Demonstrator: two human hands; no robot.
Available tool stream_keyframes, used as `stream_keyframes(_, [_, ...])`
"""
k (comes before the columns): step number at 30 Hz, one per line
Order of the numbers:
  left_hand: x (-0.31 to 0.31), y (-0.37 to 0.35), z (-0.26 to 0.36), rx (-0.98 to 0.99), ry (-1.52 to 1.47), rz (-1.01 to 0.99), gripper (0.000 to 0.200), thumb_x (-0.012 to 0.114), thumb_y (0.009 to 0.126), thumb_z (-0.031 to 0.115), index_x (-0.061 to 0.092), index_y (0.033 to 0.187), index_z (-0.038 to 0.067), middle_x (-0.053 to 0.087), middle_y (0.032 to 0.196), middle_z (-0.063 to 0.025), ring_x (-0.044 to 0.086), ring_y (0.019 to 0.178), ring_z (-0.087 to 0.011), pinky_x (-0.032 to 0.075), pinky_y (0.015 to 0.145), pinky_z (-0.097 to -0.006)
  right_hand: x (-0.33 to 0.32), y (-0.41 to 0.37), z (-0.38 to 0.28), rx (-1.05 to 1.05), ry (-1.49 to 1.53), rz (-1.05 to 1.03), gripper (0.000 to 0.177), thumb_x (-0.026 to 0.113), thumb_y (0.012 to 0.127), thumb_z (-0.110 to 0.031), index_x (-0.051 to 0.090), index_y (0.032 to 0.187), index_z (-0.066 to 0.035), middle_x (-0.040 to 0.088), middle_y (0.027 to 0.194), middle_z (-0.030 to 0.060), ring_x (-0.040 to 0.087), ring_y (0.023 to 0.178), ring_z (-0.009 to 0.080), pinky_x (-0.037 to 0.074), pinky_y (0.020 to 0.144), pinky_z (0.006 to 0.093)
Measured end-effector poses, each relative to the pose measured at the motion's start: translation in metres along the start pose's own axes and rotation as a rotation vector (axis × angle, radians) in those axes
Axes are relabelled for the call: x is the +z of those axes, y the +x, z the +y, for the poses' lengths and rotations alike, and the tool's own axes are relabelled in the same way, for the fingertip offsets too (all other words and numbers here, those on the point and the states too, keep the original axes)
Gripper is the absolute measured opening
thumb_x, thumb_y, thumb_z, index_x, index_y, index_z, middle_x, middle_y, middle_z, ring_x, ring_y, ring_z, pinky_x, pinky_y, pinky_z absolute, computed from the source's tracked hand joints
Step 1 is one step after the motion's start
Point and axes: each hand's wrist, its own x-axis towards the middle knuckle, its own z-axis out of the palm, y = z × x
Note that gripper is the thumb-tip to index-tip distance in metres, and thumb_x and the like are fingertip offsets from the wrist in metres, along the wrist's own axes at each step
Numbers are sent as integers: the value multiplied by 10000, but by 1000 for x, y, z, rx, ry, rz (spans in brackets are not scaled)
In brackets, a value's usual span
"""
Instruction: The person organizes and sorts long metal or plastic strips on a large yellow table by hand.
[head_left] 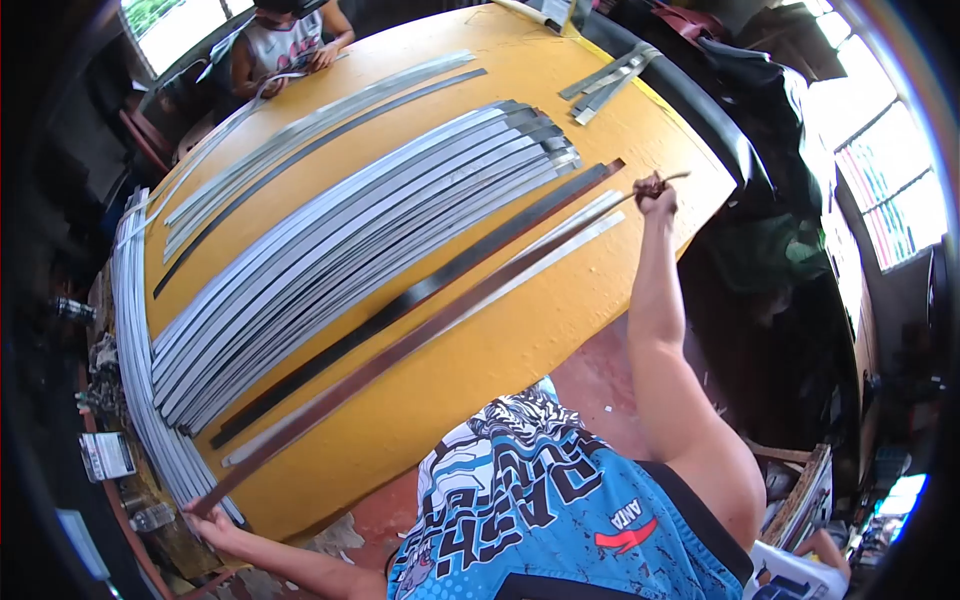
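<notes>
Head view: brown strip [400,350] runs diagonally over the near side of the table [480,375], between your hands, overlapping a pale strip [547,262]; contact between them can't be judged. Left hand [208,522] pinches the near end; right hand [655,193] is clenched round the far end, a thin tail poking past. Black strip [435,287] lies alongside.

Handling, my judgement: pull evenly from both ends, keep the band flat, check the right end for twist, sight along the pale edge.

Writing: your shirt [500,490] reads "ANTA" by a red mark; larger lettering is lost in folds.
</notes>
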Motion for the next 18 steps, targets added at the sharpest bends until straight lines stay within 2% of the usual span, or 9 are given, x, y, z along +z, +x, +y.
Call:
stream_keyframes(1, [-23, 9, 0, -89, -146, -357, 33, 565, 981, 20, 560, 1010, 5, 604, 829, -54, 586, 786, -155, 483, 742, -294, -1, -18, 1, 49, 151, 83, 429, 325, 1012, -345, 580, 1020, 0, 454, 661, 35, 408, 527, 178, 390, 546, 361])
stream_keyframes(2, [-33, 17, -1, 0, -113, -222, 78, 527, 959, -23, 507, 919, 41, 516, 740, -15, 501, 691, -125, 406, 630, -274, -4, -35, 5, 91, 305, 165, 535, 294, 1018, -431, 582, 1083, 15, 407, 670, 25, 361, 533, 164, 343, 543, 346])
stream_keyframes(4, [-12, -4, 2, -62, -486, -270, 70, 468, 984, -11, 487, 940, 39, 500, 747, -20, 464, 675, -123, 356, 612, -257, -19, -65, 16, 131, 477, -10, 708, 255, 1007, -559, 554, 1240, 39, 400, 728, 34, 361, 581, 166, 333, 573, 343])
stream_keyframes(6, [-38, 32, 7, -8, -795, -250, 264, 432, 983, 177, 562, 1062, -39, 327, 637, 14, 378, 595, -129, 284, 567, -267, -26, -87, 23, 170, 534, -114, 775, 247, 1006, -608, 528, 1322, 41, 398, 760, 48, 340, 617, 163, 311, 594, 335])
stream_keyframes(10, [6, 18, 3, 154, -540, -257, 504, 381, 1013, 375, 527, 1164, -83, 321, 663, -6, 336, 600, -144, 280, 595, -296, -24, -122, 32, 208, 531, -48, 772, 339, 999, -632, 520, 1335, 39, 370, 764, 39, 313, 622, 155, 279, 591, 319])
stream_keyframes(11, [27, 5, 1, 150, -539, -262, 504, 381, 1013, 375, 527, 1164, -83, 321, 663, -6, 336, 600, -144, 280, 595, -296, -25, -128, 33, 202, 514, -34, 755, 366, 999, -624, 522, 1330, 36, 371, 769, 39, 315, 623, 154, 278, 590, 313])
stream_keyframes(13, [70, -22, -4, 110, -267, -263, 644, 340, 1012, 527, 519, 1131, -80, 305, 703, -25, 306, 620, -149, 269, 626, -317, -29, -134, 38, 206, 498, -17, 739, 393, 1000, -616, 524, 1326, 34, 372, 774, 39, 317, 623, 152, 276, 588, 307])
stream_keyframes(14, [80, -29, -7, 68, -291, -466, 621, 363, 1022, 529, 505, 1088, -72, 286, 733, -31, 293, 637, -153, 254, 639, -317, -36, -133, 41, 211, 506, -38, 712, 403, 1007, -599, 525, 1325, 27, 378, 778, 42, 326, 624, 153, 282, 590, 304])
stream_keyframes(18, [105, -40, -9, -44, -364, -537, 475, 497, 1015, 443, 493, 1023, -32, 267, 753, -20, 292, 657, -151, 251, 633, -318, -45, -138, 49, 215, 483, -91, 648, 405, 1028, -556, 523, 1328, 5, 416, 804, 61, 358, 628, 158, 312, 602, 300])
